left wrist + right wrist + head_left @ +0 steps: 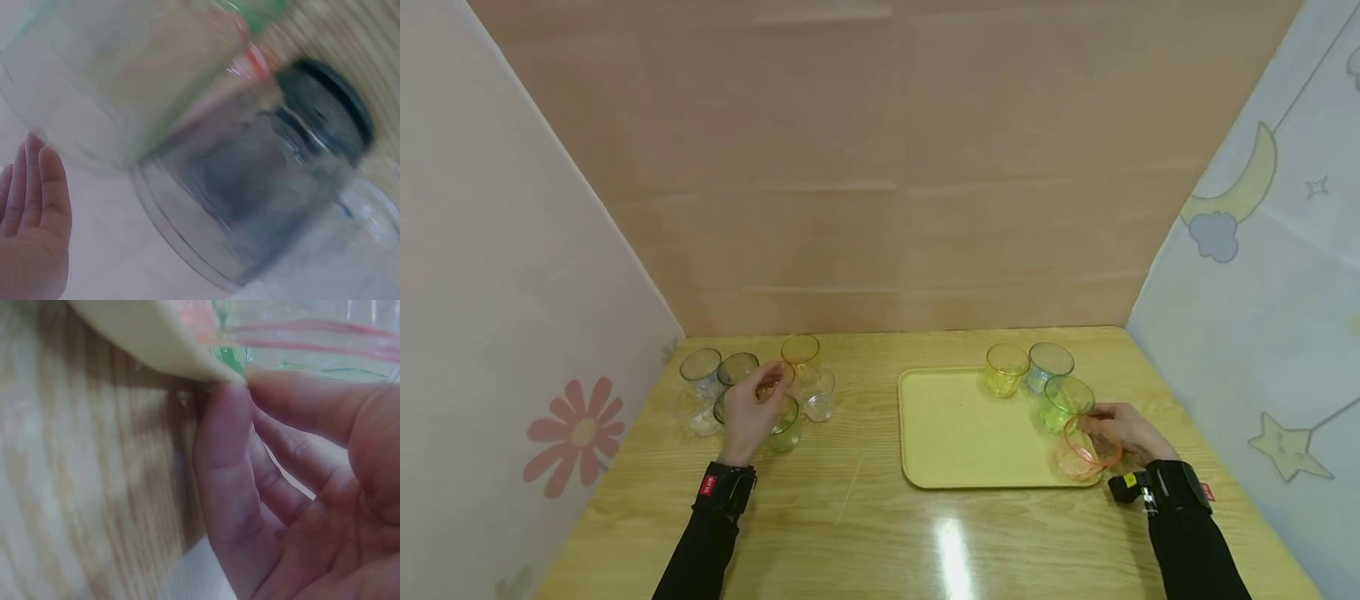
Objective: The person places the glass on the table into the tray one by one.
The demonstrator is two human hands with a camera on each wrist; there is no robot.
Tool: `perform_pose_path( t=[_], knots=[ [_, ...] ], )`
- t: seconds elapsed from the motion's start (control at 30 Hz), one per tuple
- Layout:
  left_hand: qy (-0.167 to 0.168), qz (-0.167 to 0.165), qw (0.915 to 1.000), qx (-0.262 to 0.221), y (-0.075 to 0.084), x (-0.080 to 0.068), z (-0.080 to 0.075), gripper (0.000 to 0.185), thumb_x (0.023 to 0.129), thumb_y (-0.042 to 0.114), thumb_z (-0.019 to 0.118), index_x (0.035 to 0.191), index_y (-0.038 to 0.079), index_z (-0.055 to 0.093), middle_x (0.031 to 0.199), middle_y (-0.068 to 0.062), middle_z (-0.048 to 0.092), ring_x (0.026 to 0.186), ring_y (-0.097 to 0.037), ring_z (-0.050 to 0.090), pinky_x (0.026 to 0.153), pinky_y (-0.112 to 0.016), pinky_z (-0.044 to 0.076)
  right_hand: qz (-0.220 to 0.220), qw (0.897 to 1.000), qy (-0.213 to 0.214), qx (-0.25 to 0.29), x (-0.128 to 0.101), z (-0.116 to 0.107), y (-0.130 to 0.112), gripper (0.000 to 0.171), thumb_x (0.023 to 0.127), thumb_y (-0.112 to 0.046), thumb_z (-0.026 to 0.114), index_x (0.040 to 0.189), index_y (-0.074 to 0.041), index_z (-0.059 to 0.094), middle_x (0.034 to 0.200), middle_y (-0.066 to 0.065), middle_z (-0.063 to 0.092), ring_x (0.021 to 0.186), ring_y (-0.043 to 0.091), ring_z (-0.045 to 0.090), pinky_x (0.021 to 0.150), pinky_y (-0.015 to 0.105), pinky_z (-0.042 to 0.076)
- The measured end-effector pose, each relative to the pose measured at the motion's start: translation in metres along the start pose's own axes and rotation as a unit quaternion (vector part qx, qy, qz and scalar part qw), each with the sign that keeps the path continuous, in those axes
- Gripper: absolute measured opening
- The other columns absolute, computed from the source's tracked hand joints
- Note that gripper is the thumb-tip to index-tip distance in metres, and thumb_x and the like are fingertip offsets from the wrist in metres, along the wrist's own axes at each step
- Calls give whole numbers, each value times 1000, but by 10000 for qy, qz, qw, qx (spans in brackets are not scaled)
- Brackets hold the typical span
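At the left, my left hand (750,414) hovers over a cluster of tinted glasses. An orange glass (777,377) shows just beyond its fingertips. In the left wrist view its fingers are straight, beside a pale green glass and a grey glass (244,187). On the right, my right hand (1129,432) pinches the edge of a yellow tray (947,433); the right wrist view shows thumb and finger on the tray's rim (169,347). That tray carries a yellow glass (1006,371), a blue glass (1049,368), a green glass (1064,404) and an orange-rimmed glass (1086,452).
Around the left hand stand several glasses, among them a grey glass (737,367), an amber glass (801,354), a clear glass (818,396) and a green glass (786,429). A wooden table (842,533) lies beneath, bounded by a brown back panel (895,208) and white side walls.
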State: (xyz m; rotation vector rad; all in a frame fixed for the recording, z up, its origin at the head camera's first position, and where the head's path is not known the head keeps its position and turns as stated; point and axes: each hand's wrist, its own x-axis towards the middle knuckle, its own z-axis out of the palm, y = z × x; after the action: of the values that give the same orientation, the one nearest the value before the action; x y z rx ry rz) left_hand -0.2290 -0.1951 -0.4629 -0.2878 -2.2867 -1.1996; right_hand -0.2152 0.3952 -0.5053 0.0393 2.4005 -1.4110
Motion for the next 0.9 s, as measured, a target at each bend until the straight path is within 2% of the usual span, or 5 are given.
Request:
perform_pose_path(
  t=[0.17, 0.4, 0.5, 0.6, 0.9],
  knots=[
    [320, -333, 9987, 194, -11, -2, -17, 28, 91, 2, 65, 120, 2, 67, 108, -17, 70, 90, -26, 64, 64, -21, 44, -54, 9999, 40, -75, 0, -3, -3, 31, 100, -18, 57, 114, 9, 58, 79, 4, 54, 61, 14, 48, 57, 33, 44],
    [538, -910, 9922, 661, -30, -5, -50, 46, 87, -8, 58, 132, 1, 58, 134, -24, 56, 42, -10, 38, 45, -27, 31, -36, 9997, 148, -183, -1, -1, -3, 38, 100, -19, 57, 119, 14, 55, 87, 8, 62, 67, 14, 56, 60, 33, 51],
    [619, -941, 9902, 828, -41, -8, -58, 53, 83, -12, 58, 135, 0, 55, 136, -26, 51, 87, -32, 60, 72, -40, 45, 7, 9999, 125, -117, 0, -2, -2, 38, 100, -18, 57, 119, 15, 54, 83, 6, 59, 65, 13, 55, 59, 32, 50],
    [424, -1239, 9877, 850, -49, -12, -64, 59, 82, -11, 59, 139, -1, 49, 141, -28, 43, 130, -47, 39, 98, -58, 35, -5, 9999, 91, -111, 1, -2, -2, 34, 100, -18, 57, 115, 13, 56, 80, 4, 56, 62, 13, 52, 57, 32, 48],
    [-12, -1806, 9780, 1045, -65, -16, -76, 81, 79, -9, 69, 149, -4, 29, 151, -32, 26, 138, -50, 28, 107, -64, 31, 35, 10000, -60, 34, 5, -1, -1, 29, 99, -18, 57, 109, 9, 57, 73, 3, 49, 58, 14, 46, 55, 32, 43]
  ],
)
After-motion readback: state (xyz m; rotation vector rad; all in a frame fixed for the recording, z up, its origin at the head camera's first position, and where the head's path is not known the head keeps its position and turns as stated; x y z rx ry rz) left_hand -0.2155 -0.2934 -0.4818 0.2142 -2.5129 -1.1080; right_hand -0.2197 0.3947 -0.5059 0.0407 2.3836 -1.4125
